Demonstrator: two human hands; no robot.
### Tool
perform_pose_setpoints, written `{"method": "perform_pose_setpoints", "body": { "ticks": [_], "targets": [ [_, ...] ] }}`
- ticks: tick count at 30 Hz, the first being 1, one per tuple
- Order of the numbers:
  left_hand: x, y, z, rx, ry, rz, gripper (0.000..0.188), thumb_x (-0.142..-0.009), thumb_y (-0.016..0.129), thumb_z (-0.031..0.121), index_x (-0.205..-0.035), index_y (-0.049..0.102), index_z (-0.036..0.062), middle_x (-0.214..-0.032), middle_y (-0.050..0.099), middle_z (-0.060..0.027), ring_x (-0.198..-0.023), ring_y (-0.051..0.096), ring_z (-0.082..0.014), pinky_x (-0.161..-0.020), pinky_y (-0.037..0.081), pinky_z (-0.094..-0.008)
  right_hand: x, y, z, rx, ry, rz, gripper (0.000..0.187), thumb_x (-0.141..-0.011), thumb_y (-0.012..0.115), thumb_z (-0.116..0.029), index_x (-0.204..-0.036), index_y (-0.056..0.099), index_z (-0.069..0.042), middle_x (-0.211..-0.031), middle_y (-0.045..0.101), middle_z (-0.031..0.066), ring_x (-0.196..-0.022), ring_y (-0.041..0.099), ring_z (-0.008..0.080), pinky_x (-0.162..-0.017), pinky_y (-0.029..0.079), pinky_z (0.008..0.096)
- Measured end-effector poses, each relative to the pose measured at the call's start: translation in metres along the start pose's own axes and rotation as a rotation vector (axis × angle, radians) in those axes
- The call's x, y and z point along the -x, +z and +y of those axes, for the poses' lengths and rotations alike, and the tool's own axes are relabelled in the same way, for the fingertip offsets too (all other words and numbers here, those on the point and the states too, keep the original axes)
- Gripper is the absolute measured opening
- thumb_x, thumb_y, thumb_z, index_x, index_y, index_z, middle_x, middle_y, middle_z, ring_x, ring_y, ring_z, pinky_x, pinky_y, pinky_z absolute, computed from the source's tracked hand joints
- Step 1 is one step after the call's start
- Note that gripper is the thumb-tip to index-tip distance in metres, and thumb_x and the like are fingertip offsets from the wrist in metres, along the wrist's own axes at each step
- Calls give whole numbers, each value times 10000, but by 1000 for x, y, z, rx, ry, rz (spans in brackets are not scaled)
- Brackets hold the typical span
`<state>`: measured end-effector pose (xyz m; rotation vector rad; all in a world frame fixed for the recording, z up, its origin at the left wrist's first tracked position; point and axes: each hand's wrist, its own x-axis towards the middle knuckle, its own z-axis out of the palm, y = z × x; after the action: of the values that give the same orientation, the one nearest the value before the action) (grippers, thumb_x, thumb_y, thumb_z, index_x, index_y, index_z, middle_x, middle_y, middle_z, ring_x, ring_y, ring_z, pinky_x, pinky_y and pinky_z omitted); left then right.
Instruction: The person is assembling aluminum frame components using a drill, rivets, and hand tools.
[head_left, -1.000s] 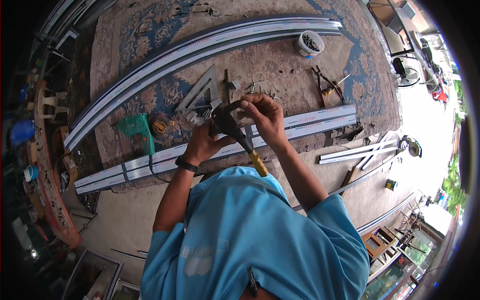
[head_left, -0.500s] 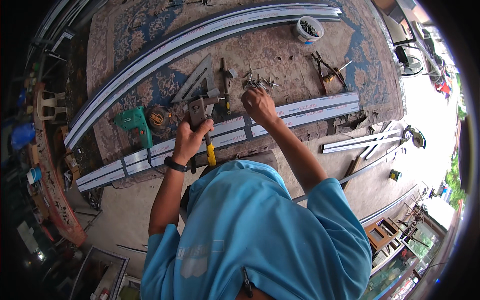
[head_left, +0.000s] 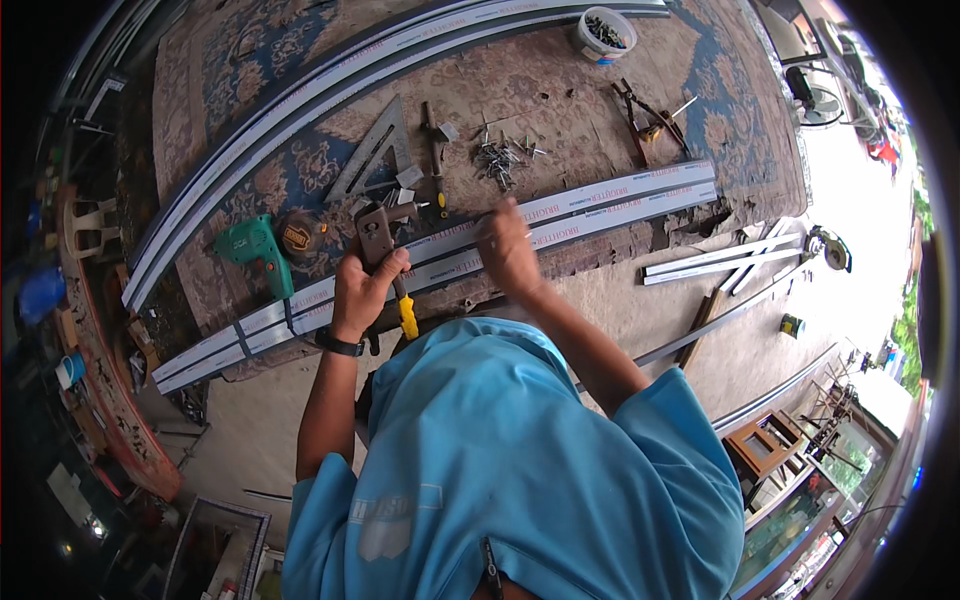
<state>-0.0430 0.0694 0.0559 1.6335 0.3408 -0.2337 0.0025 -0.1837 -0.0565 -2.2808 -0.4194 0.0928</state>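
My left hand is wrapped round a hand riveter with a brown-grey head and a yellow grip, its nose facing right. To the right, my right hand is closed with fingertips pinched; whatever they hold is too small and blurred to name. It hovers over a long film-covered aluminium profile along the table's near edge. Just beyond lies a loose pile of rivets. A hammer and a metal set square lie left of the pile.
Left of the riveter are a green drill and a round tape measure. A white tub of small fasteners and pliers are at the far right. More long profiles cross the back of the carpet-covered table.
My right hand has drawn back from the rivet pile toward me, uncovering the pile. My left hand still grips the riveter, slightly lower and further left in view. The whole view has shifted slightly.
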Motion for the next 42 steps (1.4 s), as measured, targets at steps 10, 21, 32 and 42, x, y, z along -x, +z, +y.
{"method": "perform_pose_setpoints", "body": {
  "ticks": [10, 21, 32, 42],
  "targets": [
    [-9, 0, -3, -199, -6, -79, 425, -967, 746, 312, -1201, 599, -10, -1011, 734, -146, -839, 741, -218, -759, 577, -353, -20, -11, -19, 117, 165, 5, 152, -897, 657, -221, -919, 630, -72, -885, 705, 180, -836, 696, 406, -752, 554, 535],
    [-25, 19, 6, -615, 154, -163, 515, -941, 731, 355, -1241, 566, -30, -960, 731, -254, -920, 713, -461, -751, 560, -497, -35, -50, -27, 115, 315, -326, 393, -776, 780, -370, -958, 668, -41, -860, 719, 196, -821, 720, 398, -745, 573, 501],
    [-52, 47, 20, -897, 78, -381, 463, -976, 670, 297, -1256, 466, -9, -933, 695, -314, -929, 662, -529, -739, 520, -588, -46, -52, 41, 30, -246, -329, 537, -725, 875, -263, -1231, 702, -209, -1241, 631, 35, -1209, 534, 283, -1028, 379, 459],
    [-62, 64, 27, -1029, 52, -452, 475, -982, 650, 296, -1276, 437, -10, -939, 692, -332, -912, 659, -543, -756, 517, -617, -44, -46, 53, -46, -207, -329, 492, -693, 887, -269, -1149, 716, -207, -1198, 661, -3, -1185, 539, 258, -1001, 378, 439]
  ]
}}
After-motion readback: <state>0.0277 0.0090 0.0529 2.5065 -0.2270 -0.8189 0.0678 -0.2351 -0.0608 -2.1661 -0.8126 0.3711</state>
